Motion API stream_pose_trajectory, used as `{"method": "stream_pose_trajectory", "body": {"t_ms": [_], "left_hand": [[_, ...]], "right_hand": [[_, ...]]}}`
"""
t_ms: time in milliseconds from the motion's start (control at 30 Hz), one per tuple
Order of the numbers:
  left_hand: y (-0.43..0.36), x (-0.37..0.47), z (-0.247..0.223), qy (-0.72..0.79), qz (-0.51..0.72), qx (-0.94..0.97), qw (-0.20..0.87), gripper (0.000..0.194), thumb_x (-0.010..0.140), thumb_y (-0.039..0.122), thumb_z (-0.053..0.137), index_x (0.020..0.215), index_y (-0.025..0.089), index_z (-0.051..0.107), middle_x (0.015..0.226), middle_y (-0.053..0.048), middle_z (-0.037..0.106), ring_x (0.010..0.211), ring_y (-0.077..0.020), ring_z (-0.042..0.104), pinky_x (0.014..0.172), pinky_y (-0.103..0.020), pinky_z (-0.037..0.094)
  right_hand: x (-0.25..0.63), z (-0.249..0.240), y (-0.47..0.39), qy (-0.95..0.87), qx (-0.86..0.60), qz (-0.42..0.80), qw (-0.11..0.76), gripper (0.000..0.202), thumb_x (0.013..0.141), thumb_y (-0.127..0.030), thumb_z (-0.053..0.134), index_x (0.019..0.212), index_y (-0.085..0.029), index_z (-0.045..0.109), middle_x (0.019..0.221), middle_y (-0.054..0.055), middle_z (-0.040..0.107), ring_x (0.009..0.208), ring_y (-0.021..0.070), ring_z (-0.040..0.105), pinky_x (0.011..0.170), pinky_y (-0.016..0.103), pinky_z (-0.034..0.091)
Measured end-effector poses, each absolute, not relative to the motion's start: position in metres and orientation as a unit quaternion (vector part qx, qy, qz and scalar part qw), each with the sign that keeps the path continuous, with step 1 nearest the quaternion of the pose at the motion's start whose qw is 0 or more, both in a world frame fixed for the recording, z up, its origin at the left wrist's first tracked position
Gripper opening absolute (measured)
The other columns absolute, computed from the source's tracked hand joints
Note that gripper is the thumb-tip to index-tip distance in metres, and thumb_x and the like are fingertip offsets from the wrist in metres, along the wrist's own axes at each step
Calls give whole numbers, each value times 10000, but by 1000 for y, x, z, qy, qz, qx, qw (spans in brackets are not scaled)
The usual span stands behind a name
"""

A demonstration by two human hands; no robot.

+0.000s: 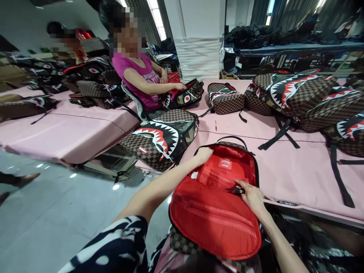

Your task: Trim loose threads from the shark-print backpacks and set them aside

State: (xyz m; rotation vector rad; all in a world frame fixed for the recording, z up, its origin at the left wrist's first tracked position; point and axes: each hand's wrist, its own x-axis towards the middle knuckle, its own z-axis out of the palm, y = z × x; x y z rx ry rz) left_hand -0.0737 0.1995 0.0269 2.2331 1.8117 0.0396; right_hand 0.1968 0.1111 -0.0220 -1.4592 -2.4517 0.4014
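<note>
An unzipped checkered backpack (216, 216) lies open across the table's front edge and my lap, its red lining showing. At the bag's upper left rim is my left hand (204, 155), its fingers curled over the edge and partly hidden. Over the right side of the opening, my right hand (251, 195) holds small black snips (237, 190), with the index finger reaching onto the red lining. A white tag (194, 175) and a red label (225, 163) show inside. The black carry handle (233, 138) arches at the far end.
Shark-mouth backpacks lie left (162, 138) and right (298, 91) on the pink table (295, 167). A smaller bag (226, 98) and a red pen (215, 125) are farther back. A person in a magenta shirt (142, 77) handles another bag at the left.
</note>
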Motion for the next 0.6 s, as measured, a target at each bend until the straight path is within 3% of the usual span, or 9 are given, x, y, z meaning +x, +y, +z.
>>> {"method": "stream_pose_trajectory", "body": {"t_ms": [167,333,500,600], "left_hand": [[186,-87,-3,643,-6,762,76,222,804,76,438,928,56,621,1025,-191,616,1033,-253,529,953,-440,328],[197,-89,-16,662,5,743,101,167,840,226,508,858,96,611,902,-77,636,938,-194,567,920,-428,367],[193,-85,-4,657,70,729,180,211,822,187,450,817,92,638,747,-65,668,706,-147,595,791,-312,425],[177,-98,23,634,122,726,237,310,856,283,389,901,109,641,749,-44,687,658,-122,603,694,-238,448]], "right_hand": [[191,-25,113,-852,-489,140,126,513,690,-65,464,1147,-272,571,1033,15,676,880,179,647,726,263,489],[189,-27,115,-852,-494,130,117,523,697,-63,450,1159,-281,562,1039,11,676,855,180,654,695,259,490],[190,-27,117,-853,-490,129,121,524,692,-59,453,1153,-281,566,1038,5,677,843,183,659,676,259,493],[191,-27,119,-849,-497,135,123,515,689,-59,452,1133,-286,580,1014,-1,685,828,181,663,665,253,494]]}}
